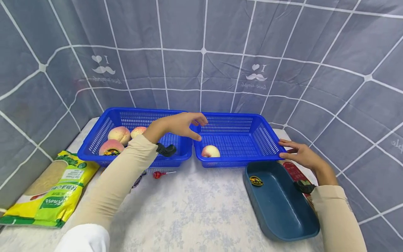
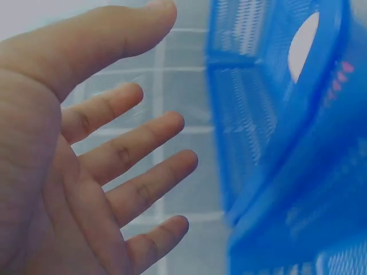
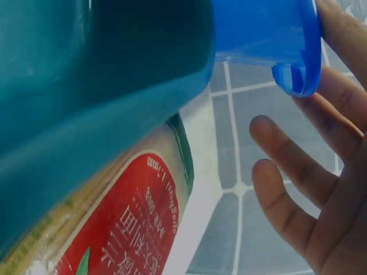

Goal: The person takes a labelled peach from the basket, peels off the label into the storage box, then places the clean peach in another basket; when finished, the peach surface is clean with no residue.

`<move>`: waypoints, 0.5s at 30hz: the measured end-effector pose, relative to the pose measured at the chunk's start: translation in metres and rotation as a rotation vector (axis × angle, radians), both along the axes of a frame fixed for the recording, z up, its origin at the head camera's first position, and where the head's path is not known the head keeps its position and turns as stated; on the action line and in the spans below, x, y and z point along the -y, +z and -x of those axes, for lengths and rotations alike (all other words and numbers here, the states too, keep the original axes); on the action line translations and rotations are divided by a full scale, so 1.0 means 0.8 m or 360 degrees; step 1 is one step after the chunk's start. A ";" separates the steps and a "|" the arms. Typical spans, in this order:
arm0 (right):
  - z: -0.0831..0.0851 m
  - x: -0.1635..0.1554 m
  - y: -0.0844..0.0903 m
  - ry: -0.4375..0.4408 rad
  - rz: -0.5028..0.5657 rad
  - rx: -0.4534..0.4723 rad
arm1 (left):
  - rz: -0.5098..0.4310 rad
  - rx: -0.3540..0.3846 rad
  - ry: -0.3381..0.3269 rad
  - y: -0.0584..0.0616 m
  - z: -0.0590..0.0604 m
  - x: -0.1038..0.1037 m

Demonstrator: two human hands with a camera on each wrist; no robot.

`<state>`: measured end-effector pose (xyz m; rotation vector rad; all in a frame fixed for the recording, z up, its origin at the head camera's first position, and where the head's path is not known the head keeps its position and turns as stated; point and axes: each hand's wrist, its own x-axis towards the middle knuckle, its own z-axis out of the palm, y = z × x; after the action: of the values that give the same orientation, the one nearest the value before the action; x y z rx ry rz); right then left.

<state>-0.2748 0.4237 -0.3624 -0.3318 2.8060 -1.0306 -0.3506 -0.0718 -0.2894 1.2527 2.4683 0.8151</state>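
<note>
Two blue mesh baskets stand side by side at the back of the table. The left basket (image 1: pixel 94 140) holds three peaches (image 1: pixel 119 134). In the right basket (image 1: pixel 233 116) lies a single peach (image 1: pixel 210 151). My left hand (image 1: pixel 196 127) hovers over the seam between the baskets with relaxed, spread fingers and holds nothing. In the left wrist view the left hand (image 2: pixel 114 160) is empty beside the basket wall (image 2: pixel 298 172). My right hand (image 1: pixel 284 148) rests with straight fingers at the right basket's near right corner. The right wrist view shows its fingers (image 3: pixel 309 189) spread around that corner (image 3: pixel 269 40).
A dark teal tray (image 1: pixel 277 206) (image 3: pixel 97 74) sits at the front right, over a red-labelled packet (image 1: pixel 294 171) (image 3: pixel 132 223). A yellow-green food packet (image 1: pixel 53 189) lies at the left edge. A red lollipop (image 1: pixel 157 174) lies before the left basket. Grey curtains enclose the table.
</note>
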 end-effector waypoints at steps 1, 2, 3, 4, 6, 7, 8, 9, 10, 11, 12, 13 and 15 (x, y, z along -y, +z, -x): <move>0.000 -0.001 0.000 0.0005 0.0012 0.0011 | -0.0024 -0.0048 0.0033 0.002 -0.007 0.018; -0.001 -0.001 0.001 0.0016 0.0031 0.0013 | -0.0041 -0.0091 0.0081 0.002 -0.017 0.037; -0.001 -0.001 0.002 0.0022 0.0039 0.0017 | -0.0059 -0.0136 0.0134 0.001 -0.028 0.057; 0.000 0.000 0.004 0.0027 0.0042 0.0022 | -0.0085 -0.0175 0.0193 -0.001 -0.040 0.077; 0.006 0.004 0.010 0.0032 0.0009 0.0020 | -0.0173 -0.0254 0.0318 -0.009 -0.066 0.119; 0.010 0.009 0.014 0.0032 -0.0008 0.0012 | -0.0218 -0.0293 0.0399 -0.014 -0.079 0.141; 0.016 0.016 0.020 0.0036 -0.0032 -0.0003 | -0.0275 -0.0332 0.0474 -0.019 -0.091 0.162; 0.023 0.024 0.027 0.0037 -0.0073 -0.0006 | -0.0330 -0.0375 0.0544 -0.025 -0.101 0.183; 0.031 0.035 0.034 0.0057 -0.0116 -0.0017 | -0.0377 -0.0407 0.0618 -0.030 -0.111 0.204; 0.039 0.048 0.043 0.0089 -0.0143 -0.0040 | -0.0406 -0.0436 0.0705 -0.036 -0.119 0.225; 0.048 0.063 0.054 0.0130 -0.0155 -0.0065 | -0.0417 -0.0448 0.0794 -0.041 -0.126 0.245; 0.057 0.080 0.064 0.0186 -0.0162 -0.0096 | -0.0409 -0.0463 0.0883 -0.047 -0.132 0.263; 0.076 0.118 0.085 0.0308 -0.0161 -0.0157 | -0.0379 -0.0441 0.1019 -0.061 -0.143 0.296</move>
<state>-0.3358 0.3291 -0.2944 -0.6442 2.8290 -0.8495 -0.2366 -0.3085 -0.3381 0.6502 3.1339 1.1753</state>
